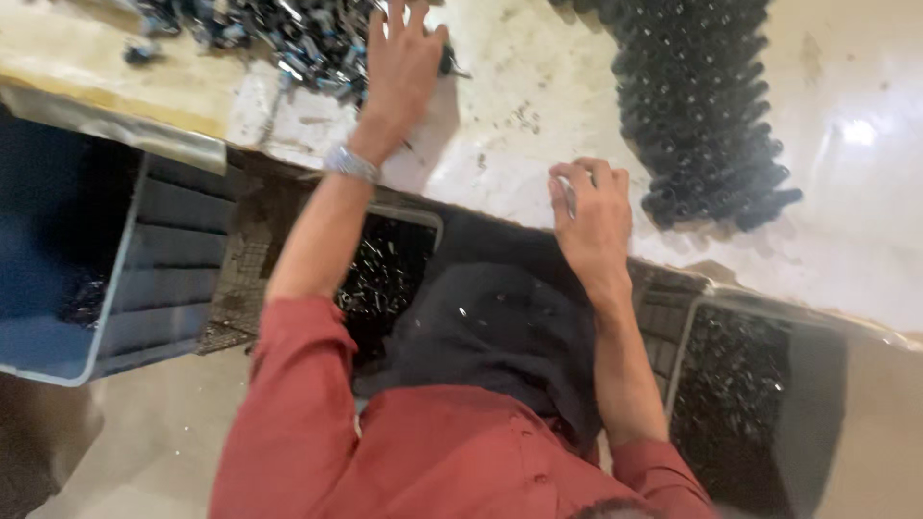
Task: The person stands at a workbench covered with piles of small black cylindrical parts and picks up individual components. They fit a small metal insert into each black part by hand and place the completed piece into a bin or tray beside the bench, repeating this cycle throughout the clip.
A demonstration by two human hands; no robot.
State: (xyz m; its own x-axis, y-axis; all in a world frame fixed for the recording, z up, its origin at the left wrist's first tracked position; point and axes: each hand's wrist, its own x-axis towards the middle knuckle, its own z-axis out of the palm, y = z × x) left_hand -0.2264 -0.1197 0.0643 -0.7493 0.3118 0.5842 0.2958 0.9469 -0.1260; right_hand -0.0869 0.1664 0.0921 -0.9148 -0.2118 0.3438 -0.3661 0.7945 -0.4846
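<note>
The left hand (404, 62) lies flat on the pale, scuffed worktable (519, 115), fingers spread apart and pointing toward the far edge, its fingertips at the edge of a loose heap of small dark metal parts (288, 34). That heap sprawls along the table's far left; its pieces are black with silvery glints and lie at every angle, so no single direction can be told. A metal wristwatch (349, 163) sits on that wrist.

The right hand (591, 216) rests near the table's front edge, fingers curled together and pinching a small, thin, light-coloured piece (569, 197). The piece stands roughly upright between thumb and forefinger; its shape is too small to make out.

To the right, well apart from both hands, a block of dark cylindrical parts (702, 106) is packed in tidy rows, rounded ends up, its long axis running from the far edge toward the near right.

Below the table edge stand a blue plastic bin (106, 288), a bin of shiny dark parts (385, 274) and another on the right (740, 394). A black cloth (500, 327) covers the lap.
</note>
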